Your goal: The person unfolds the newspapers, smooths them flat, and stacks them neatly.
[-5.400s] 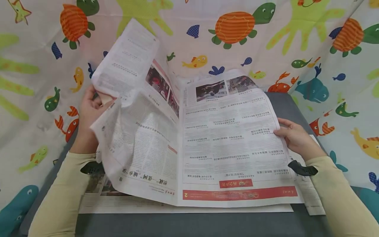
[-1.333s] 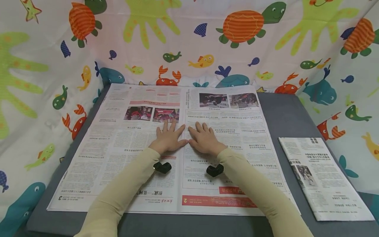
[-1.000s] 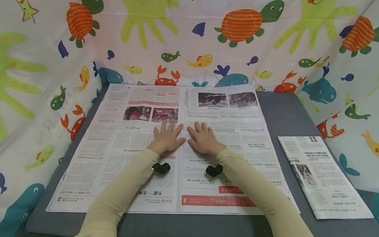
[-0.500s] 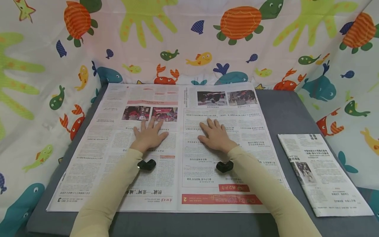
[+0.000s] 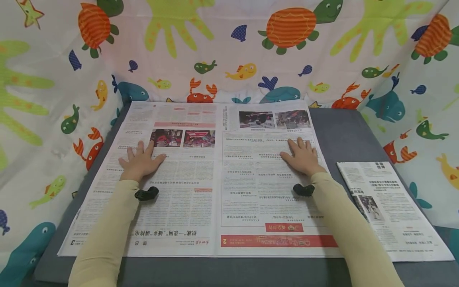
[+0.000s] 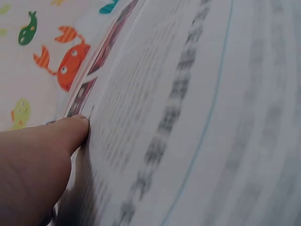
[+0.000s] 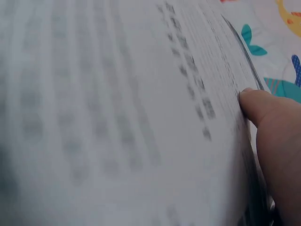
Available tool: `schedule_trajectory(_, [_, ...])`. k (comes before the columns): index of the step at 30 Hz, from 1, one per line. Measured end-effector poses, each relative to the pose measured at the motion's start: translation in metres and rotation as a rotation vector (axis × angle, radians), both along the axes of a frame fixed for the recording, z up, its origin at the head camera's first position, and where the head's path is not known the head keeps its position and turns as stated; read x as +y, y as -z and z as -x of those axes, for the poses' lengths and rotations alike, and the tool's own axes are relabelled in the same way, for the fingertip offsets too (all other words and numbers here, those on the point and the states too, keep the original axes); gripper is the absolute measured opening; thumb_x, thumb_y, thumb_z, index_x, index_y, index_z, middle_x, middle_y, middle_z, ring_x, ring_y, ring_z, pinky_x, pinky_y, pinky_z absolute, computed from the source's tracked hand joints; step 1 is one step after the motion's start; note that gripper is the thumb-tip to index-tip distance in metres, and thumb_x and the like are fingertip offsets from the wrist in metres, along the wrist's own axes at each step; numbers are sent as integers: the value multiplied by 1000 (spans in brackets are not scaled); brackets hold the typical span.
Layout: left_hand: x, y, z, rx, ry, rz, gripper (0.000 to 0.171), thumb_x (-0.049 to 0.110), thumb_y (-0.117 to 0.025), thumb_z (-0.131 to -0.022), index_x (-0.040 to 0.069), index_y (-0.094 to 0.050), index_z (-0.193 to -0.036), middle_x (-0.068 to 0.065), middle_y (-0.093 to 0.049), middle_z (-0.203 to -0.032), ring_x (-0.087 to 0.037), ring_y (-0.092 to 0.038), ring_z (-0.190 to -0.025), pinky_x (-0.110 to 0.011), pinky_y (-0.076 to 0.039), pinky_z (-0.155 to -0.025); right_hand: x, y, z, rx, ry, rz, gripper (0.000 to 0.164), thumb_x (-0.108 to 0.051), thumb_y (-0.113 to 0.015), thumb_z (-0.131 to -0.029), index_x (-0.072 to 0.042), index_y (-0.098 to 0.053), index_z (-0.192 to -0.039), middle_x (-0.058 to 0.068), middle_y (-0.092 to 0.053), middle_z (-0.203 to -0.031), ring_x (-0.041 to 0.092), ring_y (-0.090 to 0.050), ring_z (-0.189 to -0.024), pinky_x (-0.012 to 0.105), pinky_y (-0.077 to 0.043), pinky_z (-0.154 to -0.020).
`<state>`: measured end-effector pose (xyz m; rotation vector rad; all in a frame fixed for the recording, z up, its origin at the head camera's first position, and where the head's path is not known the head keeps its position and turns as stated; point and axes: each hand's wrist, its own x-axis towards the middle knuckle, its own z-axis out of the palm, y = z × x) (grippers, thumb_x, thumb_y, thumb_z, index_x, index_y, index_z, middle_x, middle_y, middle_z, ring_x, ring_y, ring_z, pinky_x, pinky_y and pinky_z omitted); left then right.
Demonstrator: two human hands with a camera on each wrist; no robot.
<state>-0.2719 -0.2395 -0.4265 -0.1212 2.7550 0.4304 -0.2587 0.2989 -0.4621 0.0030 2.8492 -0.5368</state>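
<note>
- Left hand [image 5: 141,163]: palm down on the left page [image 5: 175,199] of the open newspaper [image 5: 190,173], fingers straight and fanned wide, thumb out toward the middle
- Right hand [image 5: 302,157]: mirrored pose on the right page [image 5: 244,179], fingers straight and spread, thumb pointing inward, close to the paper's right edge
- Hands well apart, one each side of the centre crease [image 5: 216,187]
- Open newspaper: lies flat over most of the grey table [image 5: 351,133], far edge up by the printed cloth [image 5: 215,36], near edge just short of the table's near edge
- Left page: pair of reddish photos [image 5: 199,138], left index fingertip at the edge of the left-hand one
- Right page: pair of darker photos [image 5: 256,119] at the far end, beyond the right hand; red banner [image 5: 265,241] along the near end
- Folded newspaper [image 5: 398,215]: on the table right of the open one, set at a slant, near-left corner hidden by the right sleeve [image 5: 348,215]; bare table shows between the two papers at its far end
- Left sleeve [image 5: 107,223] pale yellow like the right; black wrist devices [image 5: 147,194] at both wrists
- Left wrist view: thumb [image 6: 73,129] tip touching the page, print partly blurred
- Right wrist view: thumb [image 7: 261,106] tip touching the page too, nearest text too blurred to read
- Cloth: white with sea-creature prints [image 5: 291,28], hangs behind and on both sides
</note>
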Motion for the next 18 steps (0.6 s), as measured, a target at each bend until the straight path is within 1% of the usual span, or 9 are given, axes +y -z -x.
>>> schedule_trajectory(4, [-17,0,-1,2,-29,4,94,66,-39,-100,9,-1,-164,-30,14,-166,-64,21,-147,-85,12,-108,13,-1,-4,-13,14,-11,85,-62,-37,-103,-9,-12,-165,28,5,-170,57,11,-153,74,4,-120])
schedule_trajectory(8, [-31,2,-1,3,-41,16,96,69,-37,-99,8,1,-163,-32,15,-165,-64,22,-147,-85,12,-108,17,-3,-7,-8,19,-11,82,-60,-34,-104,-9,-12,-165,29,6,-169,57,12,-153,73,5,-120])
schedule_trajectory(11, [-35,4,0,-1,-42,7,97,71,-36,-98,9,1,-163,-32,16,-165,-63,23,-147,-85,13,-108,18,-1,-9,3,20,-13,81,-59,-33,-105,-10,-11,-165,28,6,-169,57,11,-153,73,6,-120])
schedule_trajectory(18, [-34,7,-3,11,-39,12,97,70,-35,-99,8,2,-163,-32,16,-165,-64,23,-146,-85,13,-107,17,3,-10,28,26,-16,79,-57,-34,-105,-9,-12,-165,28,4,-170,56,10,-154,73,6,-120])
